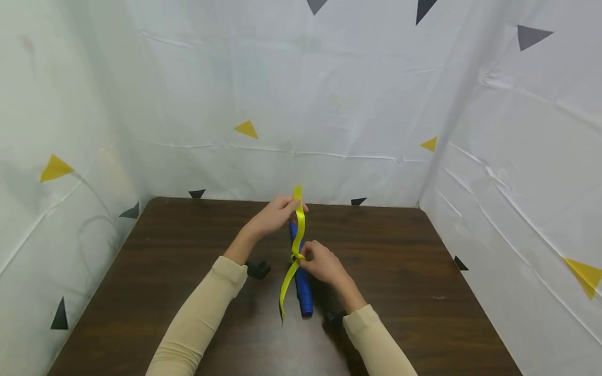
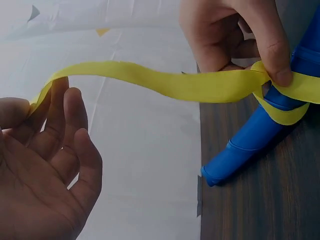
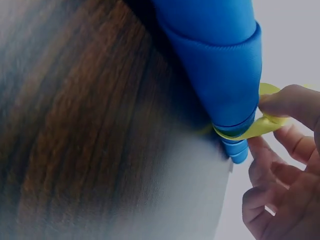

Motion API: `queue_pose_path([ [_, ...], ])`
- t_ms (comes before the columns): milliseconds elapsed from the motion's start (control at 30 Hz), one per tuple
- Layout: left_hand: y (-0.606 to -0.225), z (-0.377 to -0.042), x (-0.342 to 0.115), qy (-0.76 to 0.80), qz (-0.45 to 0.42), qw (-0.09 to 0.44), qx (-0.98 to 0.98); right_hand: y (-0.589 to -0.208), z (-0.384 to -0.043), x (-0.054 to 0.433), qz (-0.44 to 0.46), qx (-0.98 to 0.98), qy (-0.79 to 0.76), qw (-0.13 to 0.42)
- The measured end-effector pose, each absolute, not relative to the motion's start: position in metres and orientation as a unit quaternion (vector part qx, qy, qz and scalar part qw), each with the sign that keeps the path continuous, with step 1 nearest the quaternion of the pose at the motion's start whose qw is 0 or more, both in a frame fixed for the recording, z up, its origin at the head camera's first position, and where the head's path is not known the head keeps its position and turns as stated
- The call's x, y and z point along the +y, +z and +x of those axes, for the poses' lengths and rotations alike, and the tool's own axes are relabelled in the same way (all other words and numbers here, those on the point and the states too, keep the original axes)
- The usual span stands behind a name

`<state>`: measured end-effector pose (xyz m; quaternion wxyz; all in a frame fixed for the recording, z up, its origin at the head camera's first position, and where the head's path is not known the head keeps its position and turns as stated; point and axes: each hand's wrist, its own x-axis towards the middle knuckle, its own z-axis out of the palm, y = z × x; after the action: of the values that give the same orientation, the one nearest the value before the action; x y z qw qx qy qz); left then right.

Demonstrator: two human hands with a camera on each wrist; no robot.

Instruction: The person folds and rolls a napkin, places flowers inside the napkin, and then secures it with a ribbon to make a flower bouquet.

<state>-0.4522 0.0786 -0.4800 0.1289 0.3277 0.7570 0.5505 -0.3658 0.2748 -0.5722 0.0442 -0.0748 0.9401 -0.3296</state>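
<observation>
A slim blue roll (image 1: 304, 295) with overlapping wrapped edges lies lengthwise on the table. Around its middle passes a yellow ribbon (image 1: 300, 230), crossed over itself in a loop on top. My left hand (image 1: 277, 214) pinches one ribbon end between thumb and fingers, holding that length up beyond the roll's far end. In the left wrist view the ribbon (image 2: 185, 87) arches between both hands. My right hand (image 1: 325, 263) pinches the ribbon at the crossing, close against the roll; in the right wrist view its thumb and fingers meet on the yellow loop (image 3: 264, 125). The other ribbon tail (image 1: 285, 290) hangs toward me.
The dark brown wooden table (image 1: 197, 313) has rounded far corners. White sheeting (image 1: 329, 104) with grey and yellow triangles encloses it at the back and on both sides. Black wrist devices (image 1: 258, 270) sit beneath my wrists.
</observation>
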Motion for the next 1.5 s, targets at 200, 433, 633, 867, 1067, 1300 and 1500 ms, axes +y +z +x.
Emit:
queue_pose_path([
  [200,-0.484,-0.453,0.077,0.542,0.335,0.141,0.758,-0.576,-0.371,0.272,-0.074,0.956,-0.282,0.032],
  [433,-0.491,-0.455,0.077,0.533,0.341,0.165,0.756,-0.58,-0.38,0.272,-0.068,0.963,-0.261,0.006],
  [633,-0.498,-0.455,0.082,0.534,0.344,0.163,0.755,-0.59,-0.382,0.275,-0.039,0.965,-0.26,0.004],
  [867,-0.501,-0.451,0.085,0.542,0.338,0.162,0.752,-0.589,-0.381,0.277,-0.029,0.962,-0.27,-0.012],
  [1067,-0.504,-0.452,0.082,0.538,0.337,0.149,0.758,-0.589,-0.381,0.282,-0.023,0.948,-0.317,-0.017],
  [1300,-0.505,-0.456,0.078,0.55,0.327,0.145,0.754,-0.583,-0.378,0.288,-0.012,0.927,-0.375,-0.008],
  [1500,-0.504,-0.456,0.076,0.551,0.321,0.152,0.755,-0.578,-0.384,0.296,-0.007,0.866,-0.5,0.006],
])
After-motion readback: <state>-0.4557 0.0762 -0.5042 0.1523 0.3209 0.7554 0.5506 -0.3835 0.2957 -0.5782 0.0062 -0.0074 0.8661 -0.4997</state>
